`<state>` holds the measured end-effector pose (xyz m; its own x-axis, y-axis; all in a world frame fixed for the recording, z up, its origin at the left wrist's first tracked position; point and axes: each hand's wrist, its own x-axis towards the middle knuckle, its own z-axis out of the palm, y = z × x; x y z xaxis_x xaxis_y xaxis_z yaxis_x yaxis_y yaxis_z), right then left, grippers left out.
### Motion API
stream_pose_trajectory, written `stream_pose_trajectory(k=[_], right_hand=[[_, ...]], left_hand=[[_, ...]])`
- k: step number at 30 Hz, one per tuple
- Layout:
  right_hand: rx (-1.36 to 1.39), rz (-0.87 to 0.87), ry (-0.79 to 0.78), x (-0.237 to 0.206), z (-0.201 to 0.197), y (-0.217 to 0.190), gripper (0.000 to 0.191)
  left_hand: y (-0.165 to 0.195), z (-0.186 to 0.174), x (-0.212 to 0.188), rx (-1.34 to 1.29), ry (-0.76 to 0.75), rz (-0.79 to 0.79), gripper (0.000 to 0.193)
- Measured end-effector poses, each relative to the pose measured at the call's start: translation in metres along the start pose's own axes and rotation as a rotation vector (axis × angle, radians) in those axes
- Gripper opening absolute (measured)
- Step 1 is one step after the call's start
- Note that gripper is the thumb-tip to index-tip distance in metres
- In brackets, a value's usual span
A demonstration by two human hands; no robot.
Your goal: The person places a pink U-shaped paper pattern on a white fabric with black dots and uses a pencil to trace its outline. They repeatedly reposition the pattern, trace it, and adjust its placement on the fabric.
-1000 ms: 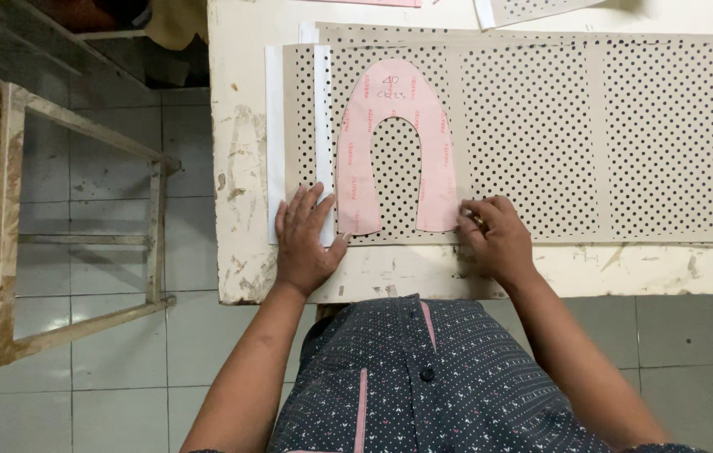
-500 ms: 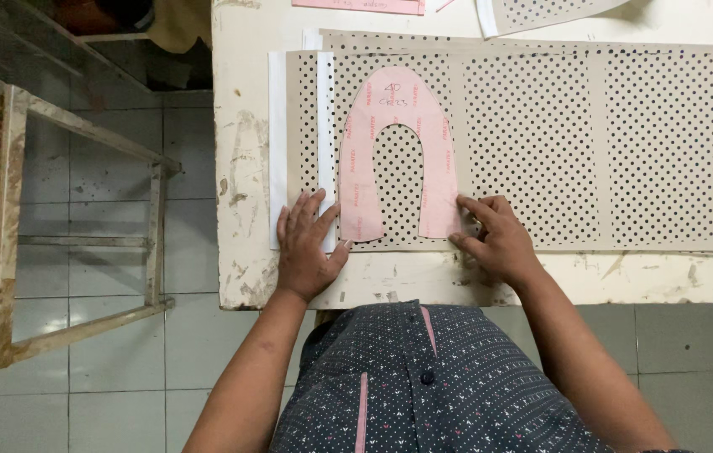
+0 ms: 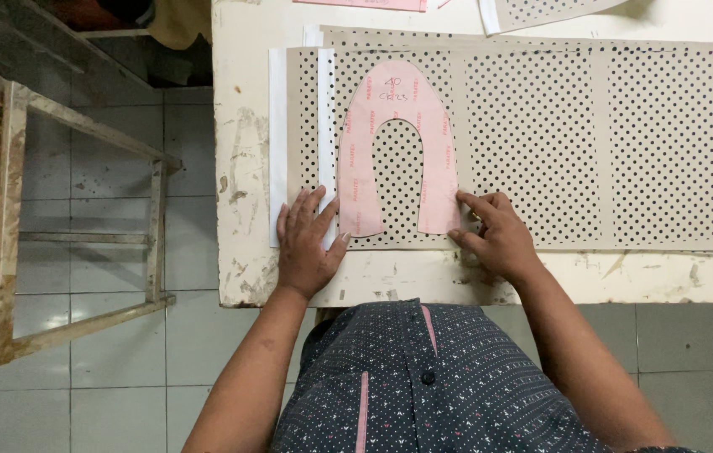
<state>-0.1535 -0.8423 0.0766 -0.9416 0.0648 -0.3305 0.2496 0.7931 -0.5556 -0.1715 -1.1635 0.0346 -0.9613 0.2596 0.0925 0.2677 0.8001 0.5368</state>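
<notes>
A pink horseshoe-shaped paper pattern lies on a beige perforated sheet spread over a worn white table. My left hand rests flat, fingers apart, on the sheet's lower left corner, its fingertips touching the pattern's left leg. My right hand presses its fingertips on the bottom of the pattern's right leg and the sheet's near edge. Neither hand grips anything that I can see.
White strips of further sheets stick out at the perforated sheet's left edge. More pink and perforated pieces lie at the table's far edge. A rusty metal frame stool stands on the tiled floor to the left.
The view has shifted slightly. Both hands stay at the pattern's two legs; the right hand's fingers have crept a little along the right leg's bottom.
</notes>
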Motion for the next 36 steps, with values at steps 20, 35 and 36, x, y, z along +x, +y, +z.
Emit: stream_pose_trajectory(k=[20,35,36], right_hand=[[-0.041,-0.012,-0.022,0.0044,0.0009,0.0056,0.065],[0.018,-0.021,-0.002,0.0025,0.0012,0.0022,0.065],[0.016,-0.024,0.001,0.0025,0.001,0.0018,0.065]], left_hand=[[-0.0005,-0.0007,0.0016,-0.039,-0.014,-0.018,0.056],[-0.0042,0.0006,-0.0002,-0.038,0.019,0.011,0.056],[-0.0041,0.0006,-0.0003,-0.035,0.022,0.011,0.055]])
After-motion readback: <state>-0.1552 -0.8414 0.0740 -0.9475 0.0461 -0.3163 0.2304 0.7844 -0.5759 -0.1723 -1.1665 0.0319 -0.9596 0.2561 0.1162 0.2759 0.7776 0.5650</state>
